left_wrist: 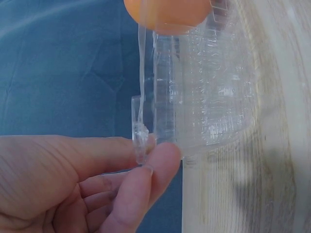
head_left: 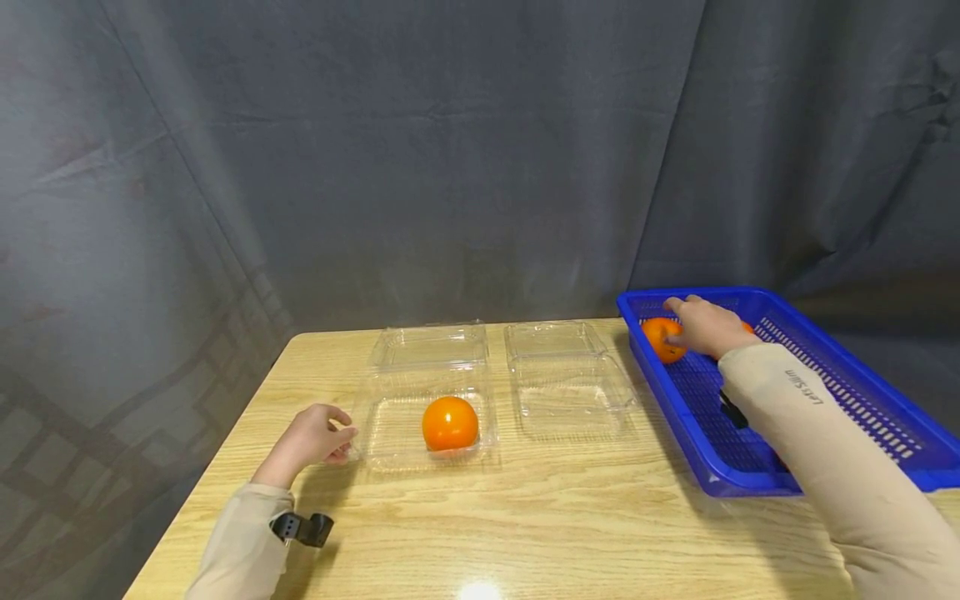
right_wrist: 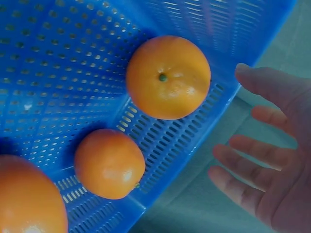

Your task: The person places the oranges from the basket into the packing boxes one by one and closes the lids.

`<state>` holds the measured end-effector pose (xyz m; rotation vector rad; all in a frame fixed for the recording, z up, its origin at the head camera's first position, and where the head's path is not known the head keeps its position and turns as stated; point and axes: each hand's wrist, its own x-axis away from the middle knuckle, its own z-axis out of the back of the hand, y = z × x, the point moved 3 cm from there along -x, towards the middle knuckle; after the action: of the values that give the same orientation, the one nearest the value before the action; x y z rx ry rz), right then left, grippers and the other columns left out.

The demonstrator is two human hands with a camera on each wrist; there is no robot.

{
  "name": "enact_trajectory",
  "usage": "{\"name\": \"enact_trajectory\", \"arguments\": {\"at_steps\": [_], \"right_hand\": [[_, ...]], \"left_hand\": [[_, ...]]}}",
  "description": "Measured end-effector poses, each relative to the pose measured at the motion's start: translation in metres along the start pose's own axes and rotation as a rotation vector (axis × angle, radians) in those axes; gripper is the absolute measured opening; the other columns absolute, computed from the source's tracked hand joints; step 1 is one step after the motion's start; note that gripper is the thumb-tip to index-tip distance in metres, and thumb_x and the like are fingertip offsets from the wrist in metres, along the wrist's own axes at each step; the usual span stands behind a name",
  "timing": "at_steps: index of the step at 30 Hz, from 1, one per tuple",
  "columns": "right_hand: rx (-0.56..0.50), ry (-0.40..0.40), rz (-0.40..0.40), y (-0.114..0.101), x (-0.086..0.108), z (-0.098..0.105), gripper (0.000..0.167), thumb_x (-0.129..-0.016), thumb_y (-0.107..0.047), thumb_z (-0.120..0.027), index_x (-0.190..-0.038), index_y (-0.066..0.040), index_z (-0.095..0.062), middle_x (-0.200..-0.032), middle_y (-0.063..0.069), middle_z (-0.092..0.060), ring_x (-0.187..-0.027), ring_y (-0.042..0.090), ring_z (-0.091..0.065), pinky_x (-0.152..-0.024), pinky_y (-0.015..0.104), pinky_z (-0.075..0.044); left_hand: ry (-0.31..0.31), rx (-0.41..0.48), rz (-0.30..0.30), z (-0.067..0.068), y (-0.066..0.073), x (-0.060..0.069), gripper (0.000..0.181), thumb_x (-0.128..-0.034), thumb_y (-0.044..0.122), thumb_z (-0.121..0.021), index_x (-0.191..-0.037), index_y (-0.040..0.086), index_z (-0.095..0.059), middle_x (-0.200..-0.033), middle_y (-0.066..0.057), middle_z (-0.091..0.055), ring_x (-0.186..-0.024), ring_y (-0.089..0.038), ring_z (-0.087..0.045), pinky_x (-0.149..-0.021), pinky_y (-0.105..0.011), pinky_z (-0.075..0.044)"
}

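Note:
My left hand (head_left: 311, 440) pinches the left rim of an open clear plastic clamshell box (left_wrist: 167, 97) between thumb and fingertips. One orange (head_left: 450, 423) sits in the right part of that box's base, its lid folded back behind. At the right, my right hand (head_left: 705, 327) reaches over the blue plastic basket (head_left: 678, 417) with fingers spread, holding nothing. Nearest to it is an orange (head_left: 662, 337) at the basket's far left corner. The right wrist view shows an orange with a green stem spot (right_wrist: 168, 77), a smaller one (right_wrist: 109, 164) and part of another (right_wrist: 29, 199).
A second open clear clamshell box (head_left: 570, 392) stands between the first box and the basket. All of them rest on a light wooden table (head_left: 540, 517). Behind the table hangs a dark grey curtain (head_left: 450, 167).

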<state>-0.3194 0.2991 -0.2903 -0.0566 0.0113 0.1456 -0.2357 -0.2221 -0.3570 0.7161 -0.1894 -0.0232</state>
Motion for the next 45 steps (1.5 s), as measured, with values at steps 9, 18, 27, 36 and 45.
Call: {"name": "enact_trajectory", "arguments": {"at_steps": [9, 18, 27, 36, 45], "right_hand": [[0.000, -0.023, 0.001, 0.002, -0.006, -0.013, 0.062, -0.081, -0.020, -0.070, -0.130, 0.007, -0.044, -0.116, 0.036, -0.050, -0.097, 0.047, -0.054, -0.083, 0.065, -0.046], [-0.001, -0.023, 0.024, 0.002, -0.008, -0.019, 0.059, -0.081, -0.016, -0.069, -0.129, 0.007, -0.043, -0.117, 0.038, -0.048, -0.098, 0.049, -0.054, -0.083, 0.066, -0.046], [-0.005, -0.026, 0.025, 0.004, -0.011, -0.025, 0.061, -0.080, -0.016, -0.071, -0.130, 0.005, -0.043, -0.116, 0.038, -0.047, -0.095, 0.049, -0.055, -0.082, 0.067, -0.046], [0.005, -0.037, 0.011, 0.004, -0.016, -0.030, 0.064, -0.080, -0.016, -0.070, -0.133, 0.004, -0.040, -0.120, 0.041, -0.043, -0.098, 0.053, -0.054, -0.083, 0.066, -0.046], [-0.010, -0.037, 0.021, 0.006, -0.017, -0.035, 0.065, -0.076, -0.016, -0.073, -0.131, 0.003, -0.042, -0.115, 0.039, -0.046, -0.094, 0.049, -0.056, -0.080, 0.065, -0.048]], "left_hand": [[-0.001, 0.000, -0.001, -0.001, 0.001, 0.001, 0.034, -0.0906, 0.005, -0.055, -0.115, -0.018, -0.052, -0.075, -0.015, -0.066, -0.056, -0.012, -0.061, -0.056, -0.030, -0.057], [-0.001, -0.001, -0.007, 0.000, 0.001, 0.001, 0.034, -0.0903, 0.005, -0.055, -0.115, -0.018, -0.052, -0.075, -0.015, -0.066, -0.056, -0.012, -0.062, -0.055, -0.029, -0.057], [0.000, -0.007, 0.001, 0.000, 0.001, 0.002, 0.034, -0.0902, 0.004, -0.056, -0.115, -0.019, -0.052, -0.074, -0.015, -0.066, -0.056, -0.012, -0.062, -0.055, -0.029, -0.057], [0.005, -0.004, 0.004, 0.000, 0.001, 0.002, 0.035, -0.0901, 0.005, -0.056, -0.115, -0.018, -0.052, -0.076, -0.016, -0.066, -0.056, -0.013, -0.062, -0.055, -0.029, -0.058], [0.005, 0.002, 0.006, 0.000, 0.001, 0.002, 0.034, -0.0899, 0.004, -0.056, -0.115, -0.019, -0.052, -0.076, -0.017, -0.066, -0.056, -0.012, -0.062, -0.055, -0.029, -0.058]]}}
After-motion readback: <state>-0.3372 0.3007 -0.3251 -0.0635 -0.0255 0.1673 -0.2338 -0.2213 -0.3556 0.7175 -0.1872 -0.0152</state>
